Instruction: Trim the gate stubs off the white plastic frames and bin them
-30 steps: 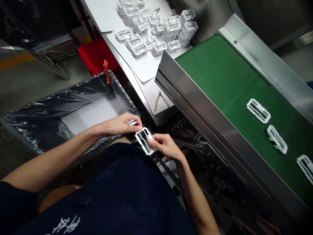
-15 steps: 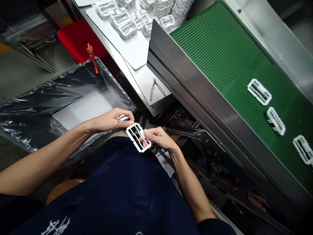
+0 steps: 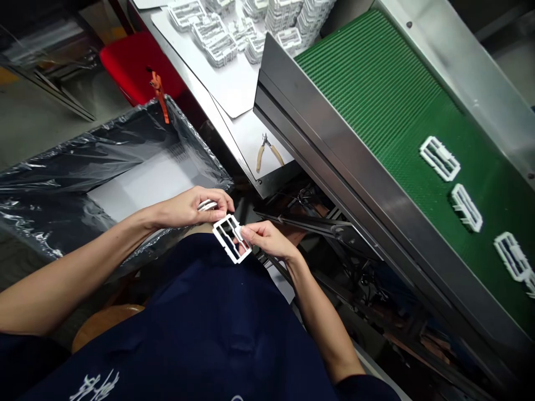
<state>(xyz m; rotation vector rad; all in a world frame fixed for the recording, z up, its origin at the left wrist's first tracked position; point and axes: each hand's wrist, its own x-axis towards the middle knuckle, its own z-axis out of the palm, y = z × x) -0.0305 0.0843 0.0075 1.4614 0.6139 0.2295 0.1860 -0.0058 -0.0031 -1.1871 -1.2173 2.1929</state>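
A flat white plastic frame (image 3: 224, 245) with open slots is tilted in front of my dark blue shirt. My right hand (image 3: 267, 238) pinches its right side, thumb on top and fingertips showing through the openings. At the frame's upper corner is my left hand (image 3: 204, 207), thumb tip at or very near the edge. Curled in its fingers are white plastic pieces (image 3: 207, 205), mostly hidden by the palm; their full shape does not show.
On the right, a green conveyor belt (image 3: 376, 100) behind a metal side wall carries several white frames (image 3: 440, 159). Side cutters (image 3: 267, 151) lie on the table, beyond them stacked frames (image 3: 221, 51). A plastic-lined bin (image 3: 54, 167) with an orange clamp (image 3: 159, 96) stands left, near a red chair (image 3: 134, 67).
The held frame and my right hand have shifted slightly left and down. My left fingers have lifted and straightened a little. Frames on the belt have moved slightly left.
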